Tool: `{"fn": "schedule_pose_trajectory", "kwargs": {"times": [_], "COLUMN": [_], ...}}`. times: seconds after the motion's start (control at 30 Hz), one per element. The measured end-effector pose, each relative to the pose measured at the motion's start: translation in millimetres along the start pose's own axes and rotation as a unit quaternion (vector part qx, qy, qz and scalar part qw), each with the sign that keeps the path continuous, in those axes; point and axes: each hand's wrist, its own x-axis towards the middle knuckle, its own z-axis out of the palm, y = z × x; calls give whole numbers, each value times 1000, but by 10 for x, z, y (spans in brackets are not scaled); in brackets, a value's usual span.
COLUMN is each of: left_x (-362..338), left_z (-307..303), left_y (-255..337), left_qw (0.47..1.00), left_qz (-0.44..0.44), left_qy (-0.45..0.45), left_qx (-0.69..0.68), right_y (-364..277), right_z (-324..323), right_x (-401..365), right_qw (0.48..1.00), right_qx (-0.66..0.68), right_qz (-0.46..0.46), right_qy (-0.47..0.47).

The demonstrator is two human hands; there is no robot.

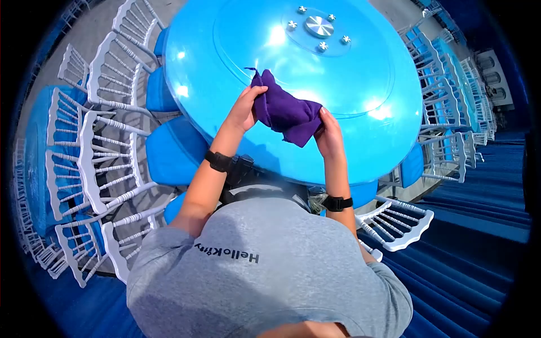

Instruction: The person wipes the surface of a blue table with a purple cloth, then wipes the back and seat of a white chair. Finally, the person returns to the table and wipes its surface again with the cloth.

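Note:
A dark purple cloth point(286, 108) is stretched between my two hands above the near part of the round blue table point(225, 84). It looks folded or bunched, with a thin corner sticking up at its upper left and a flap hanging at the lower right. My left hand point(245, 108) grips the left end, thumb lying over the fabric. On the other side, my right hand point(330, 133) pinches the right end, with its fingers partly hidden behind the cloth. Each wrist wears a black band.
A clear disc with a round metal hub point(319, 26) and several small metal knobs sits at the table's far side. White spindle-back chairs point(112, 163) with blue seats point(176, 151) surround the table. Blue draped fabric point(479, 208) covers the right side.

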Motion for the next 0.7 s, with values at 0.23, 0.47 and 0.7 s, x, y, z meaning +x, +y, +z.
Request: {"fn": "schedule_pose_trajectory", "kwargs": {"times": [0.23, 0.47, 0.7], "left_x": [-86, -47, -21], "left_z": [22, 177, 240], "left_y": [-7, -154, -256], "left_qw": [998, 996, 981], "left_qz": [46, 37, 48], "left_qy": [-39, -37, -97], "left_qx": [4, 77, 163], "right_y": [178, 111, 263], "right_z": [-11, 169, 284], "right_x": [-4, -52, -28], "right_qw": [993, 898, 904], "right_qx": [-110, -414, -413], "right_qz": [2, -146, -105], "right_qy": [-37, -34, -39]}}
